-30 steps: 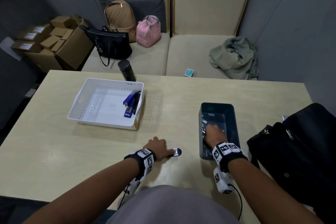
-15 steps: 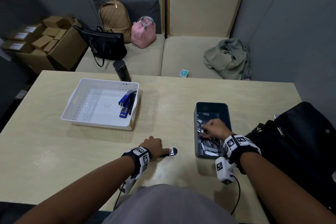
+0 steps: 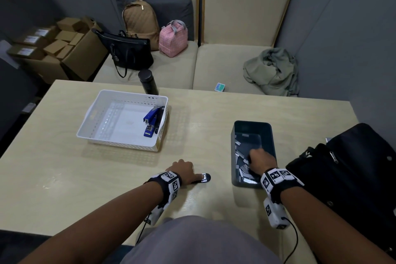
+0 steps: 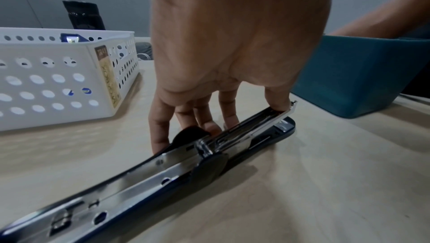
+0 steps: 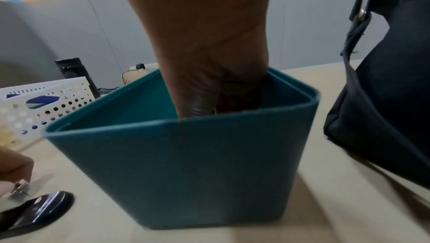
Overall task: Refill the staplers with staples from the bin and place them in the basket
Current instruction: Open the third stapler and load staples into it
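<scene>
The left hand (image 4: 232, 48) holds the opened stapler (image 4: 163, 169) flat on the worktop (image 3: 64, 178), fingers (image 4: 160, 127) curled around it. The right hand (image 3: 262, 159) reaches into the bin (image 5: 186, 164) among staples (image 3: 241, 156); its grip is hidden.

Table (image 3: 64, 178) in front of the person; sofa (image 3: 235, 62) behind its far edge. Basket (image 3: 120, 144) on the table's left half, two staplers (image 3: 152, 121) inside along its right wall. Flask (image 3: 148, 82) just behind the basket's far right corner. Bin (image 3: 252, 126) on the right half, staples (image 3: 241, 158) in it, right hand (image 3: 262, 159) inside. Opened stapler (image 4: 209, 151) flat on the table between basket and bin, under the left hand (image 3: 182, 169). Bag (image 3: 353, 167) right of the bin.
</scene>
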`<control>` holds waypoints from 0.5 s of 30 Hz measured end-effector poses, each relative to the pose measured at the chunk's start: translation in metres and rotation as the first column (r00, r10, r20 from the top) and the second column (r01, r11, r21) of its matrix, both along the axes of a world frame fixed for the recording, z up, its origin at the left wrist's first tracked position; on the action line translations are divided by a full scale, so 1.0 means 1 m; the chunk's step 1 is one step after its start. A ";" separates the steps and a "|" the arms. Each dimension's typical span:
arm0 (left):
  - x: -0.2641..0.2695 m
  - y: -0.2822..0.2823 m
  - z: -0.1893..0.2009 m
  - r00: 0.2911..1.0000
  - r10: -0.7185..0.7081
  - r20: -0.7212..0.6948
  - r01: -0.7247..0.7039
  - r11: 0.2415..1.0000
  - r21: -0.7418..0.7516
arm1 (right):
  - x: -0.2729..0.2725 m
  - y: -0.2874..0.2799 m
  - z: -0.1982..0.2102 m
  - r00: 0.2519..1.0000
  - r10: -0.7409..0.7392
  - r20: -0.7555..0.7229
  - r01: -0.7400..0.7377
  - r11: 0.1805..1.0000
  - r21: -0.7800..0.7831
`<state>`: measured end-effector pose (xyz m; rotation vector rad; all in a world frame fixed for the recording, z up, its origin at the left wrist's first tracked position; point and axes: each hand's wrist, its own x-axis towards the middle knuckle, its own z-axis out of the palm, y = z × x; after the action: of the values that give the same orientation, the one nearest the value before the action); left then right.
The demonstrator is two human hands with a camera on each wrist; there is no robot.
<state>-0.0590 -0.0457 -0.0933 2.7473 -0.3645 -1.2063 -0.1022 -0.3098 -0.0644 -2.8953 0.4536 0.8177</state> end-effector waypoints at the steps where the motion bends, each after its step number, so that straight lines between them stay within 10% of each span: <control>1: 0.000 0.000 0.001 1.000 0.001 0.005 -0.001 1.000 0.003 | -0.001 0.003 -0.001 1.000 0.011 -0.005 -0.011 1.000 -0.012; 10: 0.000 0.001 0.007 1.000 -0.009 0.002 0.009 1.000 -0.013 | 0.005 0.003 0.008 0.981 -0.122 0.151 0.105 0.988 0.116; 15: -0.002 -0.001 0.006 0.997 0.077 0.008 -0.077 0.995 0.061 | 0.018 0.004 0.037 0.762 -0.448 0.467 0.296 0.883 0.363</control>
<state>-0.0606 -0.0466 -0.0870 2.7884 -0.2232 -1.2107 -0.0846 -0.3057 -0.0277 -2.4840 0.7509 -0.0190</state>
